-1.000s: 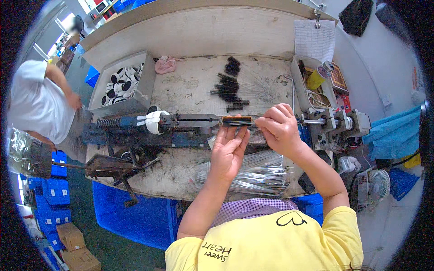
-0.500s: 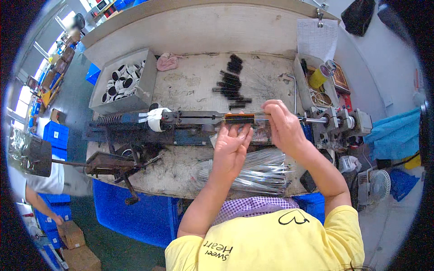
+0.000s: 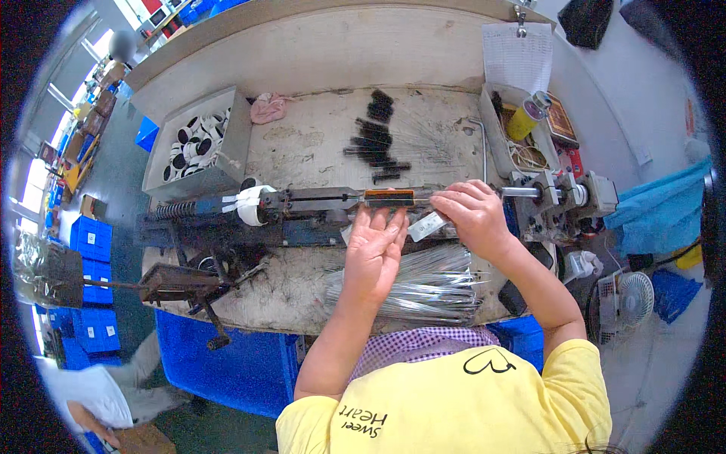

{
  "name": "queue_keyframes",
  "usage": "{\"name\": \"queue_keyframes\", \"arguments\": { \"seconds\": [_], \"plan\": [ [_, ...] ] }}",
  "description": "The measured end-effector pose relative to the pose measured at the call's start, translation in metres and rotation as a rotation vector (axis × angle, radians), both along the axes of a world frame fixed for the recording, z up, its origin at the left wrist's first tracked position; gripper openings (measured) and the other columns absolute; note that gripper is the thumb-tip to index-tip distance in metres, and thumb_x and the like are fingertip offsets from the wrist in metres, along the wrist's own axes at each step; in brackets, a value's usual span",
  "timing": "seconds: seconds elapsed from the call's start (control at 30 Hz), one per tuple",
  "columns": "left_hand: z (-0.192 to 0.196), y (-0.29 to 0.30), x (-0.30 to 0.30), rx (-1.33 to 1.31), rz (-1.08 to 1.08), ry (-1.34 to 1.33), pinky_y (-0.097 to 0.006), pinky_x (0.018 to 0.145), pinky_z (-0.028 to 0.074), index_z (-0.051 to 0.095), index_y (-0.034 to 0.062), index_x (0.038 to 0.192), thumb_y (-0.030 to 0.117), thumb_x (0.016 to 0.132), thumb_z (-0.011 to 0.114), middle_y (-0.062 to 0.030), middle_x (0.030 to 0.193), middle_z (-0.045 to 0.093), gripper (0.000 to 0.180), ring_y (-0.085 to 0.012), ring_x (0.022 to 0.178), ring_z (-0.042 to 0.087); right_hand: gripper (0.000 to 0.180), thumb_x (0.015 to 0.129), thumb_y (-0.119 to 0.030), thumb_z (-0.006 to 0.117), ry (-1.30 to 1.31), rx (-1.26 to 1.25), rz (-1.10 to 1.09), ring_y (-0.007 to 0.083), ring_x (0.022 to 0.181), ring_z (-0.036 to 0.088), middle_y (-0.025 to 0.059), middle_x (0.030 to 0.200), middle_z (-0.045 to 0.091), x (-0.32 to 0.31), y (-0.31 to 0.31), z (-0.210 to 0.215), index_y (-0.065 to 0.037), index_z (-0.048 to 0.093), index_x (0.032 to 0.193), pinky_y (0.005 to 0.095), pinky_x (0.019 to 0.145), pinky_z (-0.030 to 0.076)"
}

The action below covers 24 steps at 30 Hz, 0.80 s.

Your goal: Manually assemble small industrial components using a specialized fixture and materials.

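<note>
A long metal bench fixture runs left to right across the worktable. Near its middle lies a black strip-shaped piece in an orange-edged holder [image 3: 389,198]. My left hand [image 3: 376,253] is palm up just below it, fingers stretched, their tips at the holder's near edge. My right hand [image 3: 476,217] is closed in a pinch at the holder's right end; what lies between the fingers is too small to make out. A pale labelled plate [image 3: 426,226] shows beneath those fingers. Black brush-like pieces [image 3: 373,138] are heaped beyond the fixture, with thin wires [image 3: 431,129] beside them.
A bundle of silvery wires [image 3: 404,291] lies at the near side. On the far left, a grey box [image 3: 240,125] holds white and black round parts. A tray at right carries a yellow bottle [image 3: 527,117]. White tape [image 3: 251,206] wraps the fixture's left part. Another person's arm shows lower left.
My right hand has come down toward the near side, and the pale plate shows more plainly below it. My left hand stays under the holder, fingers straighter. The person at left has moved nearer.
</note>
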State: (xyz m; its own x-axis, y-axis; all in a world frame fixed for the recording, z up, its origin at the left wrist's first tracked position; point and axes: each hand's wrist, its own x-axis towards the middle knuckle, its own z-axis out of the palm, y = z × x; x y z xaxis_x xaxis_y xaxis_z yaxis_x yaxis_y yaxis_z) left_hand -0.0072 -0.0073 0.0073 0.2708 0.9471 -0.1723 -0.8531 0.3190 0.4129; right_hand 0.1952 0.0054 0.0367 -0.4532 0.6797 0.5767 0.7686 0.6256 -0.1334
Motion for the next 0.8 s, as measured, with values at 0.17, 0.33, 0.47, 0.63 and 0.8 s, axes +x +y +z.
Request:
{"name": "queue_keyframes", "arguments": {
  "seconds": [0.17, 0.33, 0.47, 0.63, 0.8],
  "plan": [
    [0.008, 0.005, -0.004, 0.016, -0.067, -0.010, -0.041, 0.113, 0.033, 0.037, 0.0084, 0.135, -0.013, 0.087, 0.049, -0.0127, 0.135, 0.046, 0.054, -0.0270, 0.129, 0.044, 0.028, 0.073, -0.012, 0.068, 0.080, 0.160, -0.011, 0.0236, 0.094, 0.066, 0.0060, 0.104, 0.069, 0.000, -0.008, 0.007, -0.008, 0.067, 0.101, 0.0383, 0.080, 0.052],
    [0.001, 0.004, -0.002, 0.036, -0.077, 0.079, -0.043, 0.112, 0.033, 0.038, 0.0064, 0.134, -0.012, 0.086, 0.050, -0.0135, 0.133, 0.047, 0.053, -0.0298, 0.128, 0.045, 0.028, 0.074, -0.005, 0.066, 0.143, -0.230, -0.034, 0.0288, 0.082, 0.067, 0.0098, 0.096, 0.069, 0.026, -0.061, 0.013, -0.006, 0.064, 0.101, 0.0384, 0.069, 0.053],
    [-0.028, -0.003, 0.011, -0.036, -0.157, 0.083, -0.041, 0.111, 0.034, 0.038, 0.0069, 0.135, -0.009, 0.088, 0.051, -0.0135, 0.133, 0.045, 0.051, -0.0290, 0.129, 0.044, 0.019, 0.079, -0.008, 0.067, 0.049, -0.671, -0.263, 0.0359, 0.078, 0.065, 0.0150, 0.085, 0.067, 0.070, -0.096, -0.015, -0.002, 0.064, 0.096, 0.0419, 0.066, 0.052],
    [-0.020, -0.037, 0.029, -0.148, -0.168, 0.262, -0.046, 0.112, 0.033, 0.031, -0.0018, 0.142, -0.006, 0.089, 0.052, -0.0247, 0.145, 0.035, 0.057, -0.0359, 0.136, 0.036, 0.021, 0.081, -0.016, 0.070, 0.321, -0.815, -0.325, 0.0369, 0.079, 0.064, 0.0174, 0.081, 0.066, 0.091, -0.118, -0.063, -0.001, 0.065, 0.095, 0.0417, 0.067, 0.051],
    [-0.011, -0.072, -0.023, 0.031, -0.035, 0.530, -0.043, 0.097, 0.049, 0.044, -0.0032, 0.134, -0.006, 0.090, 0.047, -0.0227, 0.127, 0.055, 0.045, -0.0327, 0.115, 0.059, 0.028, 0.071, 0.000, 0.062, 0.135, -0.604, -0.333, 0.0368, 0.084, 0.065, 0.0167, 0.091, 0.066, 0.101, -0.122, -0.050, -0.004, 0.067, 0.098, 0.0440, 0.070, 0.051]
  ]
}}
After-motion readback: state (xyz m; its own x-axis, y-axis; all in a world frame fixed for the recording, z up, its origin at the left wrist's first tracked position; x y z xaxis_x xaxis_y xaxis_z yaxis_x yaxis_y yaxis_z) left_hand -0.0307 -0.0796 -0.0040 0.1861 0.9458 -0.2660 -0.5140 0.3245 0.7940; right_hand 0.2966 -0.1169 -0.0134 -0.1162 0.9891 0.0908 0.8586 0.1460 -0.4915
